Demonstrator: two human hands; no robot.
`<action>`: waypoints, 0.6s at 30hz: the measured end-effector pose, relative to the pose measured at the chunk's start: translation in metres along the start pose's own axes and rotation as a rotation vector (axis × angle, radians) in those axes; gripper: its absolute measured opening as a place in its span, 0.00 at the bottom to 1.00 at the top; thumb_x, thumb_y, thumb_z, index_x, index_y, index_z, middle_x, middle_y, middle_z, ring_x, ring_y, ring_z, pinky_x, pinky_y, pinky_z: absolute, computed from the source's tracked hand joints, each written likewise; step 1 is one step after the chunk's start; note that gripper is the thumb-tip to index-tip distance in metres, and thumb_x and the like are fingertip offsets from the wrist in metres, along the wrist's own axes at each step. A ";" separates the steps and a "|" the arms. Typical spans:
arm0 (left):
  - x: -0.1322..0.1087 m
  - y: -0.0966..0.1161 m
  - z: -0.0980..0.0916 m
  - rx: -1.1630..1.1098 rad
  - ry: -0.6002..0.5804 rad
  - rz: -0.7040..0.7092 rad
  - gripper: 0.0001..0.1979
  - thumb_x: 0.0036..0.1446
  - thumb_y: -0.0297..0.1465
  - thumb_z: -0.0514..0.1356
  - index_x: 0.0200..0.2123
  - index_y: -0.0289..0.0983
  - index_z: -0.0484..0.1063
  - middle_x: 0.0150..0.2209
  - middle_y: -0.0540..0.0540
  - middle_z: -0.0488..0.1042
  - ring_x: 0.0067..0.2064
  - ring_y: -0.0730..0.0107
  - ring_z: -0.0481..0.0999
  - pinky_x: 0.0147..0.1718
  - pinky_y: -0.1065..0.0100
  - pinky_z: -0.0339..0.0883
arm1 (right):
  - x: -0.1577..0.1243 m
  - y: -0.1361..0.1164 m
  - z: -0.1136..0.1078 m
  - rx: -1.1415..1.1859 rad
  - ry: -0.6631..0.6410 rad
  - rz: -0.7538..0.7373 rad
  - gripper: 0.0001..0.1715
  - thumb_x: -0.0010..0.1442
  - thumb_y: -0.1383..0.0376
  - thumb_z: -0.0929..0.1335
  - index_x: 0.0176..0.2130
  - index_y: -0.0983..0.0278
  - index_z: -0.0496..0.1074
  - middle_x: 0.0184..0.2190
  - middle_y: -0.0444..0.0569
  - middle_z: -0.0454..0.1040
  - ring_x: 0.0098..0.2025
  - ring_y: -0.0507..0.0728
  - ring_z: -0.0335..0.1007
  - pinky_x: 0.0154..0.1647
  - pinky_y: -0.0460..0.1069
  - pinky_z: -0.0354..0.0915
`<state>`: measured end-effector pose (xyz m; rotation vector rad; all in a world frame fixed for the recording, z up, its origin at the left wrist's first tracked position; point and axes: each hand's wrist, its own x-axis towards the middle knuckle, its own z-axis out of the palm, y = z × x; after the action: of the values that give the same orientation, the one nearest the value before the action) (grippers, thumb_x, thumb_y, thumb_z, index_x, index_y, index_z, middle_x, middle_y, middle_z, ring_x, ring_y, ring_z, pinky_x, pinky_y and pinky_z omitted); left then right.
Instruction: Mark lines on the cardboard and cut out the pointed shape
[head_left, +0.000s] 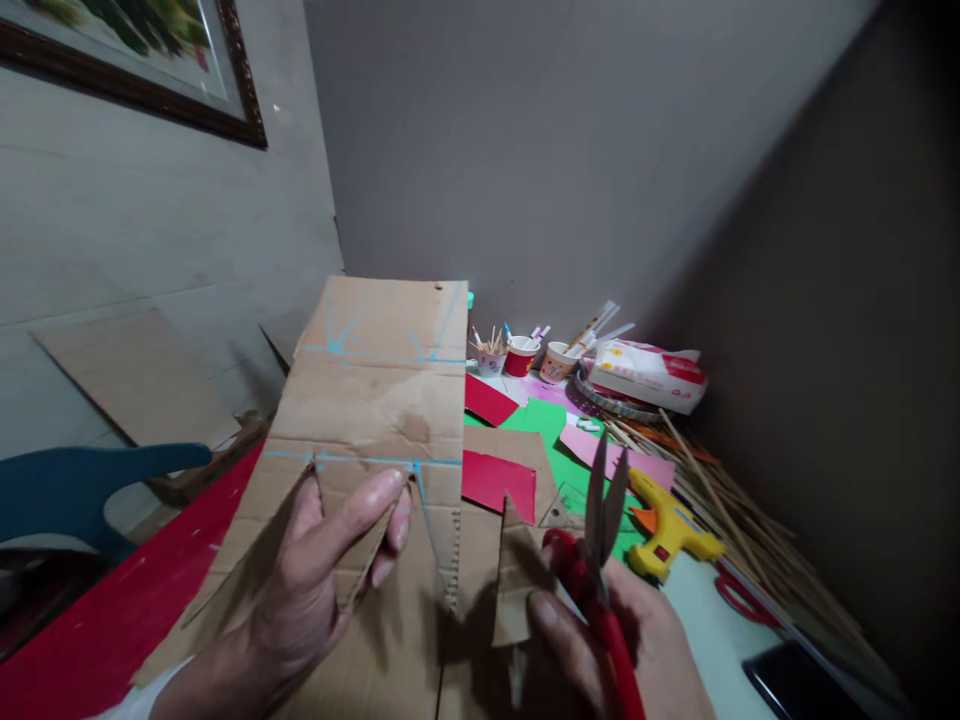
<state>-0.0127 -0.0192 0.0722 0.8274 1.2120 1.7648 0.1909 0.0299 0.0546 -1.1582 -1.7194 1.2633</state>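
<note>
A large cardboard piece (367,400) with blue drawn lines stands tilted in front of me, cut slits running up to its lower blue line. My left hand (330,550) grips the strip between the slits, thumb in front and fingers behind. Red-handled scissors (604,540) are in my right hand (615,640), blades pointing up and slightly apart. A small cut cardboard piece (517,580) lies beside my right thumb; whether it is pinched there I cannot tell.
A yellow glue gun (671,530), thin wooden sticks (735,500), a black phone (802,685) and red-handled scissors (746,597) lie right. Paper cups (523,357), a tissue pack (645,375) and coloured paper (499,480) sit behind. A blue chair (97,480) is left.
</note>
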 end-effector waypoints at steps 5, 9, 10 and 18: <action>-0.001 0.006 0.001 0.036 -0.041 -0.027 0.19 0.51 0.44 0.72 0.20 0.40 0.72 0.19 0.52 0.66 0.20 0.75 0.63 0.17 0.74 0.59 | 0.007 -0.001 -0.003 -0.029 0.027 0.001 0.22 0.50 0.48 0.76 0.27 0.61 0.68 0.22 0.43 0.66 0.26 0.54 0.64 0.26 0.46 0.66; 0.000 0.002 -0.006 0.059 -0.068 -0.057 0.19 0.52 0.41 0.71 0.17 0.40 0.71 0.19 0.50 0.68 0.23 0.74 0.68 0.21 0.76 0.63 | 0.009 0.003 -0.002 -0.014 -0.044 0.040 0.21 0.52 0.48 0.74 0.28 0.61 0.69 0.24 0.44 0.66 0.28 0.54 0.64 0.28 0.46 0.66; 0.001 0.000 -0.007 0.062 -0.083 -0.070 0.18 0.52 0.40 0.71 0.17 0.40 0.72 0.19 0.50 0.70 0.23 0.75 0.68 0.21 0.77 0.63 | 0.009 0.004 -0.002 0.001 -0.068 0.039 0.21 0.53 0.48 0.73 0.28 0.61 0.68 0.25 0.43 0.66 0.28 0.54 0.63 0.28 0.47 0.65; 0.006 -0.003 -0.006 0.001 -0.119 -0.209 0.18 0.46 0.39 0.76 0.16 0.38 0.74 0.18 0.49 0.72 0.21 0.77 0.68 0.24 0.78 0.66 | 0.019 0.004 -0.009 -0.011 -0.115 0.062 0.24 0.50 0.50 0.76 0.26 0.60 0.62 0.21 0.39 0.58 0.24 0.50 0.54 0.22 0.45 0.57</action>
<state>-0.0197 -0.0155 0.0684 0.7657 1.1766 1.5258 0.1930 0.0511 0.0533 -1.1730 -1.7880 1.3832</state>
